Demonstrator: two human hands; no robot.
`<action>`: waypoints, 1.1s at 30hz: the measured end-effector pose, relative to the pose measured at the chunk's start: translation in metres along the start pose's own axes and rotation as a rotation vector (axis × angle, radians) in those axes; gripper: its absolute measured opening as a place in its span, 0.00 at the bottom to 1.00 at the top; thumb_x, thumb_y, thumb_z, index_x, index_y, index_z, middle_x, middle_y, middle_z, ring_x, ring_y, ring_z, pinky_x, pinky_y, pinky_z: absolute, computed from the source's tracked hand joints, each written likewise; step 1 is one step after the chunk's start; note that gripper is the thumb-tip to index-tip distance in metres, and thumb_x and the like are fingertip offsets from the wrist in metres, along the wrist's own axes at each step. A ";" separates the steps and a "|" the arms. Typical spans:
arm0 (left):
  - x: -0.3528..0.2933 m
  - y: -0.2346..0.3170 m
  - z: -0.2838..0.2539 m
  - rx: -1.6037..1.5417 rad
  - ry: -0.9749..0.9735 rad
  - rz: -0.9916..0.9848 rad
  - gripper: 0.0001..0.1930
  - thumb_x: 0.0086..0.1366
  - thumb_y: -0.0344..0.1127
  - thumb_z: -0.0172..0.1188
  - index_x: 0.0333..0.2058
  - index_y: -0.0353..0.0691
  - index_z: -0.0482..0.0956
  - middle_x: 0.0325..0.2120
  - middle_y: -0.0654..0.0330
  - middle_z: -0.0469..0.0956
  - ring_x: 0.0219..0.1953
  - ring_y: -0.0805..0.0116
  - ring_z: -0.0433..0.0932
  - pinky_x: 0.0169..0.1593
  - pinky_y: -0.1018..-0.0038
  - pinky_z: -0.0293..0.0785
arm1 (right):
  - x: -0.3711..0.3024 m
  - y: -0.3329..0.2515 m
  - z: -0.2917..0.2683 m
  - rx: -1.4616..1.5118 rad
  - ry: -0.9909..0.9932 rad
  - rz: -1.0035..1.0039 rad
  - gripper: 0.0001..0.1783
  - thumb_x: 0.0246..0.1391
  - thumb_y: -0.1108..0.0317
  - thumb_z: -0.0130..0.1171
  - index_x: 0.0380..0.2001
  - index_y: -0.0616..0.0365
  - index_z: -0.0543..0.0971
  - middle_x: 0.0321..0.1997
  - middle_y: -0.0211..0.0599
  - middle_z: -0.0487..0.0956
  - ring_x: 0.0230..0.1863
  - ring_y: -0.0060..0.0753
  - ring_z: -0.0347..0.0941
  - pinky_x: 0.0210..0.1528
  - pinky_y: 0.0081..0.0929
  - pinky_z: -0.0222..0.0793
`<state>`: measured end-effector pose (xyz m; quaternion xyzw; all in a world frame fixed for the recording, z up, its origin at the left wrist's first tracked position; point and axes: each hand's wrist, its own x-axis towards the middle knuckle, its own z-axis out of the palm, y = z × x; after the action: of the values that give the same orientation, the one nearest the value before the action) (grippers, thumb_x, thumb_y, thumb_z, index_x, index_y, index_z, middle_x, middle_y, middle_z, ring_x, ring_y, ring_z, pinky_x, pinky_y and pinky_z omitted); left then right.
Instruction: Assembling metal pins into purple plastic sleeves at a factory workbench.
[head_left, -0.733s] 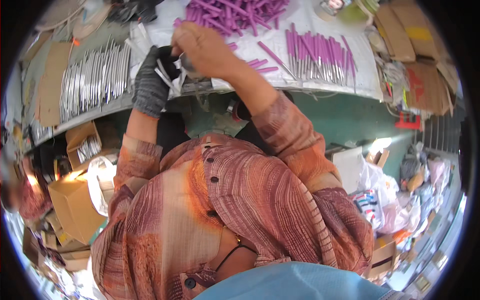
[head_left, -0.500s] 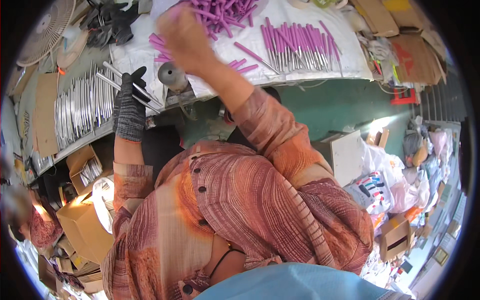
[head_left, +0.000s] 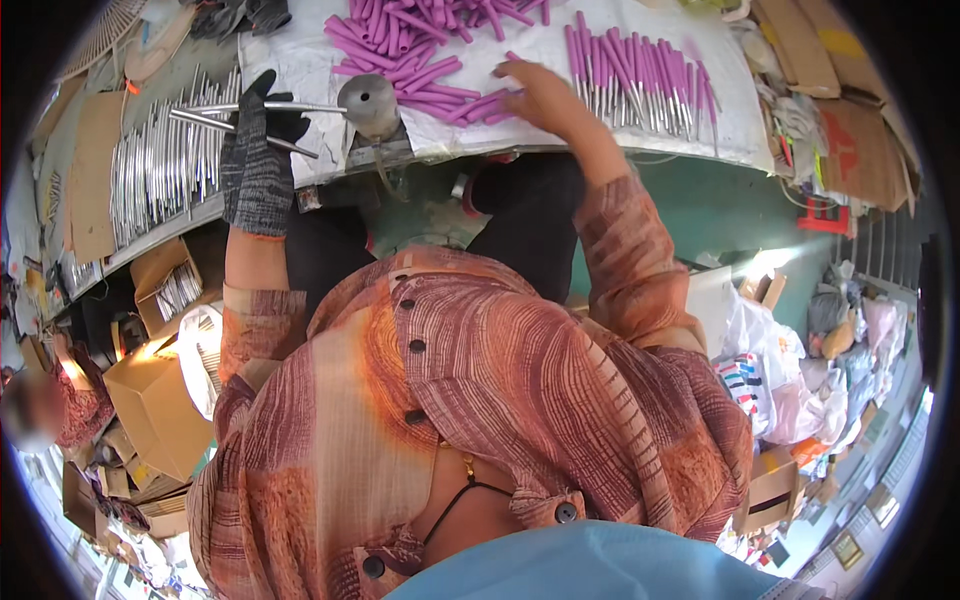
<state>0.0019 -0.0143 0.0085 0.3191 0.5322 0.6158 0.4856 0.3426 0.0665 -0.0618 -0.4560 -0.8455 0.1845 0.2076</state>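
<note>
Left hand in dark knit glove: closed around thin silver metal rods | Right hand, bare: fingers spread on loose purple plastic tubes | Both over white-covered counter

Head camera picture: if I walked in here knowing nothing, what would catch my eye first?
Most likely the heap of purple sticks spread over the white-covered bench at the top, where the bare right hand rests among them. To the left, the left hand, in a dark knitted glove, grips thin silver rods next to a small grey metal cone.
</note>
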 end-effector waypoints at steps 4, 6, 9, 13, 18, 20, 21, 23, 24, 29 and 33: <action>0.004 -0.003 0.012 0.054 -0.013 0.042 0.21 0.64 0.49 0.50 0.50 0.42 0.71 0.37 0.57 0.72 0.38 0.67 0.75 0.42 0.69 0.75 | 0.003 0.004 0.011 -0.121 -0.139 -0.083 0.12 0.43 0.68 0.57 0.36 0.52 0.77 0.38 0.38 0.77 0.40 0.44 0.72 0.44 0.37 0.68; 0.007 -0.007 0.013 0.015 0.022 0.039 0.20 0.64 0.49 0.51 0.49 0.43 0.72 0.36 0.57 0.74 0.36 0.68 0.76 0.39 0.72 0.76 | 0.004 0.006 0.006 -0.257 -0.060 -0.119 0.10 0.42 0.70 0.57 0.33 0.52 0.78 0.37 0.37 0.77 0.38 0.43 0.73 0.40 0.38 0.69; 0.004 -0.010 0.022 0.088 0.024 0.164 0.19 0.64 0.46 0.52 0.47 0.39 0.74 0.33 0.58 0.77 0.30 0.75 0.76 0.34 0.80 0.75 | -0.005 -0.001 -0.004 -0.200 -0.056 -0.064 0.10 0.42 0.69 0.57 0.32 0.52 0.79 0.37 0.37 0.77 0.39 0.42 0.73 0.39 0.35 0.71; 0.000 -0.009 0.032 0.230 -0.064 0.265 0.13 0.65 0.35 0.52 0.47 0.40 0.75 0.29 0.66 0.75 0.34 0.80 0.70 0.38 0.80 0.68 | 0.005 -0.050 -0.019 0.429 0.184 0.163 0.08 0.50 0.67 0.54 0.31 0.59 0.77 0.34 0.37 0.77 0.35 0.34 0.75 0.38 0.29 0.69; 0.013 -0.031 0.031 0.686 -0.265 0.403 0.19 0.58 0.40 0.58 0.47 0.39 0.72 0.35 0.48 0.76 0.38 0.55 0.76 0.43 0.68 0.70 | 0.036 -0.131 -0.050 1.182 0.361 0.097 0.32 0.50 0.75 0.53 0.57 0.61 0.53 0.35 0.40 0.74 0.33 0.35 0.75 0.35 0.32 0.74; 0.011 -0.031 0.036 0.777 -0.242 0.512 0.17 0.60 0.36 0.56 0.47 0.37 0.72 0.36 0.52 0.77 0.37 0.61 0.77 0.43 0.72 0.71 | 0.045 -0.152 -0.053 1.394 0.373 0.165 0.44 0.46 0.82 0.53 0.61 0.57 0.40 0.36 0.43 0.73 0.33 0.36 0.76 0.37 0.32 0.76; 0.007 -0.028 0.041 0.771 -0.241 0.518 0.17 0.60 0.36 0.56 0.47 0.37 0.72 0.36 0.52 0.77 0.37 0.61 0.77 0.43 0.72 0.71 | 0.045 -0.157 -0.053 1.473 0.415 0.103 0.39 0.49 0.81 0.51 0.60 0.56 0.44 0.37 0.44 0.72 0.33 0.35 0.75 0.38 0.32 0.77; -0.006 -0.020 0.047 0.276 -0.192 0.429 0.15 0.61 0.32 0.55 0.47 0.35 0.73 0.35 0.58 0.78 0.36 0.70 0.77 0.42 0.77 0.71 | 0.050 -0.166 -0.053 1.513 0.437 0.072 0.38 0.50 0.81 0.51 0.60 0.56 0.45 0.38 0.44 0.71 0.34 0.35 0.75 0.39 0.32 0.77; -0.013 -0.010 0.050 0.273 -0.187 0.432 0.15 0.61 0.32 0.55 0.47 0.35 0.73 0.35 0.58 0.78 0.36 0.70 0.77 0.42 0.77 0.71 | 0.051 -0.170 -0.054 1.554 0.464 0.050 0.36 0.51 0.81 0.50 0.59 0.55 0.45 0.39 0.44 0.71 0.35 0.34 0.75 0.40 0.33 0.77; -0.020 0.005 0.051 0.183 -0.212 0.050 0.13 0.59 0.33 0.59 0.43 0.37 0.78 0.29 0.66 0.78 0.28 0.82 0.71 0.32 0.83 0.67 | 0.057 -0.184 -0.052 1.493 0.488 0.033 0.35 0.52 0.81 0.49 0.59 0.56 0.45 0.40 0.42 0.69 0.39 0.33 0.73 0.42 0.33 0.76; -0.021 0.003 0.051 0.145 -0.203 0.045 0.14 0.59 0.35 0.60 0.43 0.39 0.78 0.24 0.69 0.76 0.21 0.84 0.66 0.25 0.84 0.62 | 0.059 -0.185 -0.054 1.344 0.439 -0.127 0.37 0.52 0.80 0.50 0.60 0.56 0.45 0.41 0.42 0.70 0.40 0.31 0.73 0.43 0.30 0.74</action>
<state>0.0548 -0.0160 0.0258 0.4262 0.5160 0.5508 0.4986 0.2128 0.0282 0.0873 -0.2055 -0.5122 0.5578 0.6199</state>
